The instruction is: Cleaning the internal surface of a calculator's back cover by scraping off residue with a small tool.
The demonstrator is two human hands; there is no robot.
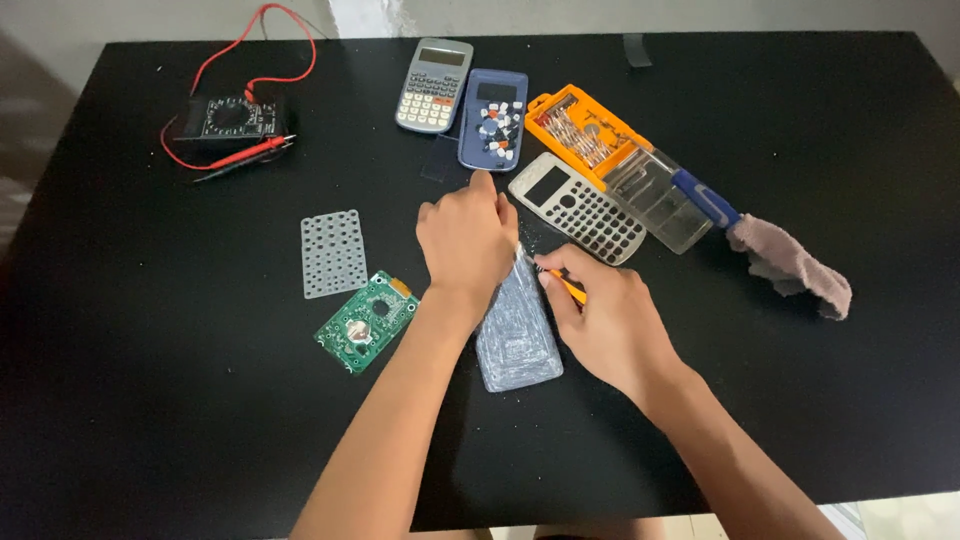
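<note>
Both forearms are bare to the elbow, with no sleeves; the left hand (466, 240) and right hand (605, 318) wear no gloves, rings or watch.

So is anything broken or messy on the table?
A calculator lies in pieces: its green circuit board, clear key mat and grey front cover are spread around. Loose keys sit piled in a blue shell. Both hands work on the back shell.

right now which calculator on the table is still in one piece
The grey calculator at the table's far edge: keys and screen are in place. The blue one beside it is opened and holds loose keys.
</note>
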